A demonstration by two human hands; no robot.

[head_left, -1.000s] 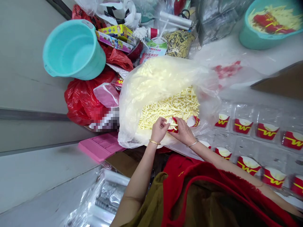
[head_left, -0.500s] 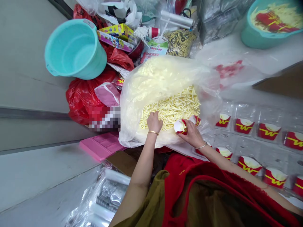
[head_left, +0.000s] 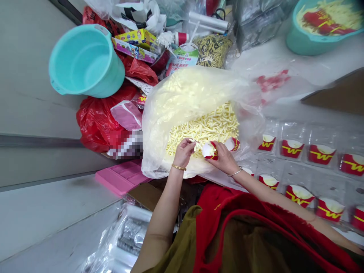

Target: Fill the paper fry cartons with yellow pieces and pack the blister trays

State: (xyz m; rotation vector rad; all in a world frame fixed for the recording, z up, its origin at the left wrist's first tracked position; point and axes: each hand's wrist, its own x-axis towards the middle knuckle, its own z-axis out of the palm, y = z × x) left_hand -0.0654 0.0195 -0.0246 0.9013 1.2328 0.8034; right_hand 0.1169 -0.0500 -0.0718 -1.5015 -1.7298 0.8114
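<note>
Several pale fry-shaped sticks (head_left: 196, 146) are pinched in the left hand (head_left: 182, 152), its thumb and fingertips closed, beside a red-and-white fry carton (head_left: 207, 150), apparently part-filled, that the right hand (head_left: 225, 159) grips in curled fingers. At right, rows of matching cartons (head_left: 292, 150), seemingly finished, sit in clear trays (head_left: 294, 131). Beyond, a second carton (head_left: 236, 144) and a sizeable loose heap (head_left: 207, 128) remain in the plastic bag (head_left: 155, 125).

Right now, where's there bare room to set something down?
White tabletop shows between the filled teal tub and the brown board, right of the red-marked film. It's crowded around the left hand and right hand, by the bag of pale sticks and clear trays of red cartons.
</note>
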